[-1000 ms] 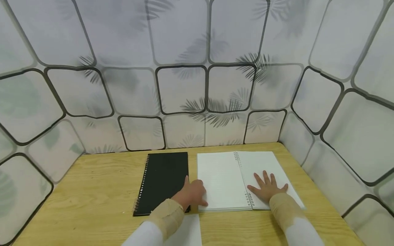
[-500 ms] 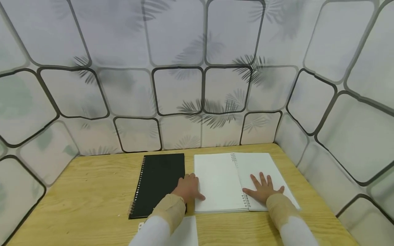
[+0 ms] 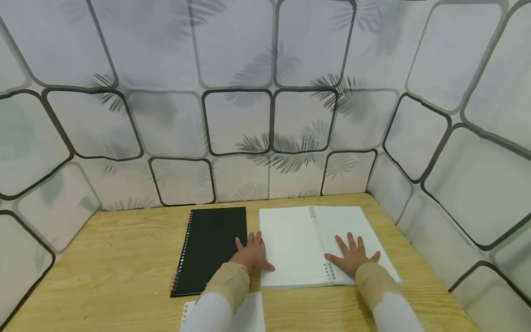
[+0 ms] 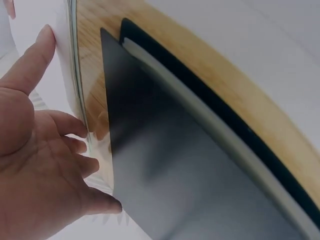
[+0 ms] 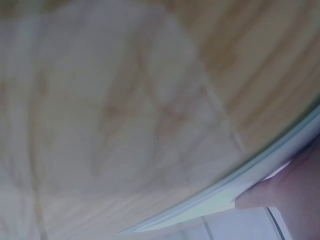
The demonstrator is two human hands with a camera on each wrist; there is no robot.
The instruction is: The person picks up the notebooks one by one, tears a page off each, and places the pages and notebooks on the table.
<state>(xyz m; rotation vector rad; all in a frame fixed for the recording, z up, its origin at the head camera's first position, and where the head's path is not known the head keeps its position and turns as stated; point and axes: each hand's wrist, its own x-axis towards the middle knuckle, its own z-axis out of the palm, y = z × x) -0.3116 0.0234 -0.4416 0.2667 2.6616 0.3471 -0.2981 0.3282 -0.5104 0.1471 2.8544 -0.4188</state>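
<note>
An open spiral notebook (image 3: 290,249) with pale ruled pages lies on the table. My right hand (image 3: 352,257) rests flat on its right page, fingers spread, the thumb reaching the coil. My left hand (image 3: 251,253) is at the notebook's left edge, fingers extended and the thumb over the page. Just left of that hand lies a closed black spiral notebook (image 3: 213,244), its right edge partly hidden by the hand. In the left wrist view the fingertips of the left hand (image 4: 45,160) run along the open notebook's edge, and one finger reaches the black cover (image 4: 165,150).
A white sheet or pad with punched holes (image 3: 250,313) lies near the table's front, partly under the left sleeve (image 3: 211,313). The wooden table (image 3: 116,267) ends at patterned walls (image 3: 240,120) behind and to the right.
The left hand's fingers have gone from bent to extended along the open notebook's edge. The right hand stays spread on the page. The head view has shifted slightly.
</note>
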